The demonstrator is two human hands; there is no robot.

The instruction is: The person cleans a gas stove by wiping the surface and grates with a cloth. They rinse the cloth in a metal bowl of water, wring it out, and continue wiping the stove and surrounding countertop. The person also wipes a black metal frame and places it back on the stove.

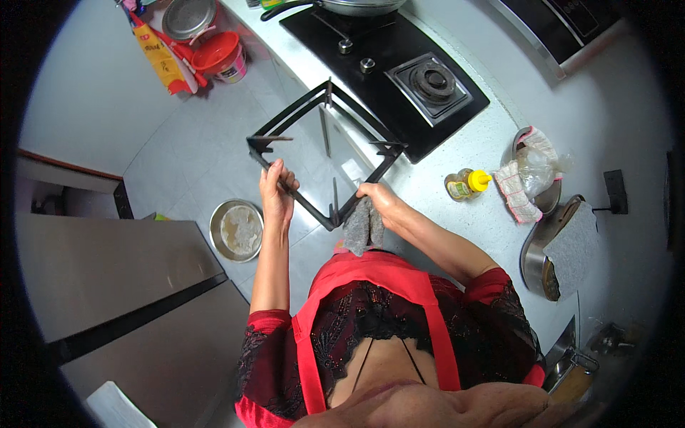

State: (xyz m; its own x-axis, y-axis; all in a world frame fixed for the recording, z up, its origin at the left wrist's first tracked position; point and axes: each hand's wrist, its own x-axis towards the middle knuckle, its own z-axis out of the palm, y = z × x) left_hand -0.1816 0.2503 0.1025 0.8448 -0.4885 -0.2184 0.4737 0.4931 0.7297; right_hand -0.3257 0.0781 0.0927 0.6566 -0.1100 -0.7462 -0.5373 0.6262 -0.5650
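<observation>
A square black pan support from a gas hob (302,207) is held up in front of me, tilted, with prongs at its corners. My left hand (278,187) grips its left side. On the near right side my right hand (379,200) holds the frame together with a grey cloth (358,230) that hangs below it. Beyond lies the black glass gas hob (396,112), set in a white speckled counter. Its near burner (434,83) stands bare in a square metal drip tray. A frying pan (358,5) sits over the far burner.
A metal basin of cloudy water (213,235) stands on the floor at left, near a fridge (134,262). The counter holds a yellow-capped bottle (466,184), a bowl with cloths (548,200) and a metal container (532,262). Red buckets (217,51) stand by the far wall.
</observation>
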